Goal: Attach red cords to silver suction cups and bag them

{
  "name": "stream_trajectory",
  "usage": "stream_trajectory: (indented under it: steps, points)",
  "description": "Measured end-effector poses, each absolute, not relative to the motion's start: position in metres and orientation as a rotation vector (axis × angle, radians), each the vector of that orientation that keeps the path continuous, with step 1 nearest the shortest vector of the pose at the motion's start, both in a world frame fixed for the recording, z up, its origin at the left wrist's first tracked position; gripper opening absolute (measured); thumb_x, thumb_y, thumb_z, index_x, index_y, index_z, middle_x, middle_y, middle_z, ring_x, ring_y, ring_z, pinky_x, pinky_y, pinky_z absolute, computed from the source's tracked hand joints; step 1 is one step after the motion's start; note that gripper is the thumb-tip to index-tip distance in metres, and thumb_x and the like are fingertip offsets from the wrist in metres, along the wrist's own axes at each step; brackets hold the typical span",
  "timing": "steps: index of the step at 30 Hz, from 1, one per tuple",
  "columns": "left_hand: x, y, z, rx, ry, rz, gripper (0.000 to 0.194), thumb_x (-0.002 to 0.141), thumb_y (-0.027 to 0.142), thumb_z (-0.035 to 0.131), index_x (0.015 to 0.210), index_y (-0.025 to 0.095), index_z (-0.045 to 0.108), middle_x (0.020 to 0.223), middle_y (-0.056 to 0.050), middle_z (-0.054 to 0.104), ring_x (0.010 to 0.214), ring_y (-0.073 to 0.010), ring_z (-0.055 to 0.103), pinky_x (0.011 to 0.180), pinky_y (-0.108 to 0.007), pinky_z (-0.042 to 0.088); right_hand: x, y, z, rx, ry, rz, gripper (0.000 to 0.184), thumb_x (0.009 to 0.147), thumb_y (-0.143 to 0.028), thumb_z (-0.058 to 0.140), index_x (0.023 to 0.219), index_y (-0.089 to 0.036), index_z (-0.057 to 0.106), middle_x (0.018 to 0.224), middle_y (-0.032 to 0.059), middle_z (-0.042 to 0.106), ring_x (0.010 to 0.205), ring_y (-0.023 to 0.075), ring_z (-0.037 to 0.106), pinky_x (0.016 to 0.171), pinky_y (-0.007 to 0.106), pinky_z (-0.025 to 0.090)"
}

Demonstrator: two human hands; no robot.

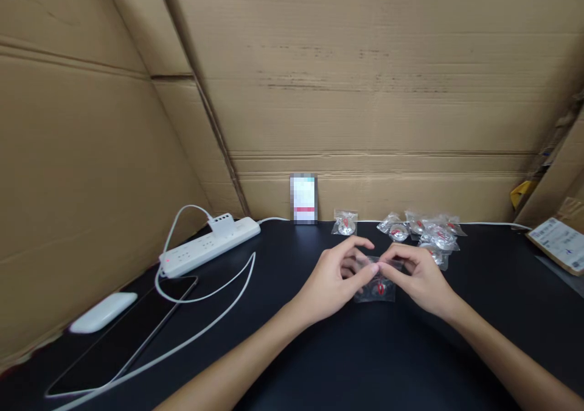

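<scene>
The left hand [335, 282] and right hand [423, 277] are pinching the upper edge of a clear bag [376, 292] between their fingertips, over the tabletop [356, 362]. Similar bagged items [438, 234] are lying far right; a white power strip [194, 258] is resting left.

Left hand [328, 283] and right hand [424, 277], fingertips together at top of clear plastic bag [375, 294], red piece visible in it. Black surface [356, 362]. More bagged silvery discs [440, 238] behind right hand. Far left: white power strip [196, 256], tablet [132, 332], white cable [201, 331]. Cardboard walls [365, 95].
</scene>
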State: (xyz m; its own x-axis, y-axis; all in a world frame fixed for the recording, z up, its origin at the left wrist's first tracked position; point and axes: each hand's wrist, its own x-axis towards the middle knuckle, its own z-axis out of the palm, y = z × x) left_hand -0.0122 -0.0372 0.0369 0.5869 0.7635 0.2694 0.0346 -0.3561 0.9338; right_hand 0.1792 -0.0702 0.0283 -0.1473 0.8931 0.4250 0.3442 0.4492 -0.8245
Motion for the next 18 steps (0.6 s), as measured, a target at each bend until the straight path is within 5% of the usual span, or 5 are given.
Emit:
stream_trajectory:
  steps: [4, 18]
  points:
    - [-0.013, -0.033, 0.035, 1.826, 0.696, 0.777, 0.025, 0.088, 0.035, 0.059, 0.077, 0.013, 0.067, 0.069, -0.003, 0.066, 0.057, -0.0121, 0.061, 0.058, -0.025, 0.052, 0.18, -0.07, 0.027, -1.08, -1.739, 0.7, 0.018, 0.086, -0.032, 0.065, 0.076, -0.018, 0.069, 0.072, 0.0032, 0.066, 0.07, 0.017, 0.059, 0.067, 0.029, 0.047]
    - [-0.029, -0.013, 0.038, 1.798, 0.714, 0.571, 0.028, 0.087, 0.036, 0.06, 0.08, 0.011, 0.07, 0.068, -0.008, 0.07, 0.063, -0.0197, 0.071, 0.061, -0.031, 0.06, 0.192, -0.058, 0.018, -1.185, -1.593, 0.921, 0.017, 0.077, -0.035, 0.072, 0.074, -0.019, 0.076, 0.063, 0.0029, 0.07, 0.055, 0.0141, 0.058, 0.056, 0.028, 0.048]
